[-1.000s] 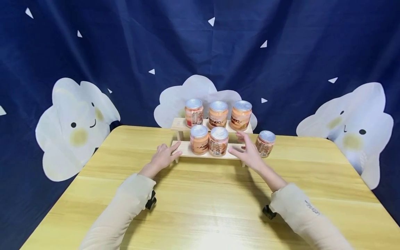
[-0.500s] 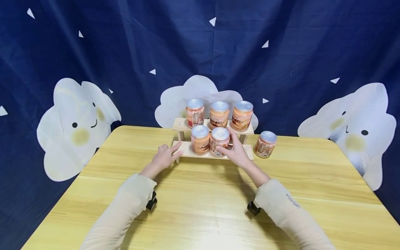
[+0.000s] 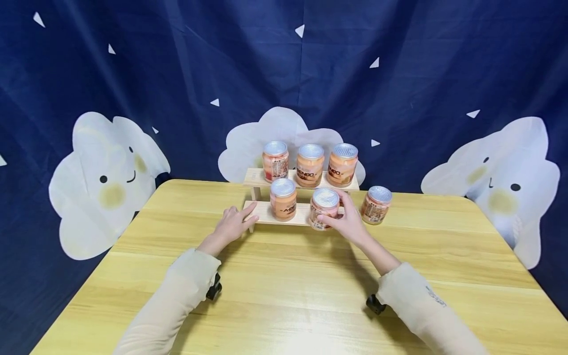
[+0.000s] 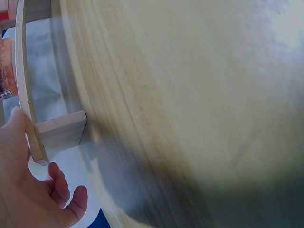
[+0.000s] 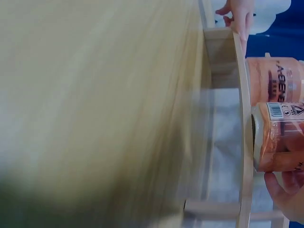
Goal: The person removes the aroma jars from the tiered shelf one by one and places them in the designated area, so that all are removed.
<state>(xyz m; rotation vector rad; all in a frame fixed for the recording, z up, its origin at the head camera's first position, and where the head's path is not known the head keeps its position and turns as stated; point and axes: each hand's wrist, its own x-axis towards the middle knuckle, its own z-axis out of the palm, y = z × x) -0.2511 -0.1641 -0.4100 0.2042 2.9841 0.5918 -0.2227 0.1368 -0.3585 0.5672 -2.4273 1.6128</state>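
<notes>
A two-tier wooden display stand carries jars with orange-pink contents and silver lids. My right hand grips a jar around its right side, thumb at the front. In the right wrist view, the base of this gripped jar is right at the lower shelf's surface, and it overlaps the shelf's front edge in the head view. Left of it on the same shelf stands another jar. My left hand holds the lower shelf's left end between thumb and index finger; its other fingers curl beside the end.
On the upper shelf three jars stand in a row. One more jar stands on the wooden table, just right of the stand. Behind hangs a dark blue curtain with white clouds.
My right hand has moved left to the lower shelf's right-hand jar, taken hold of it, and shifted it right and toward me, away from its neighbour. My left hand stays at the shelf end.
</notes>
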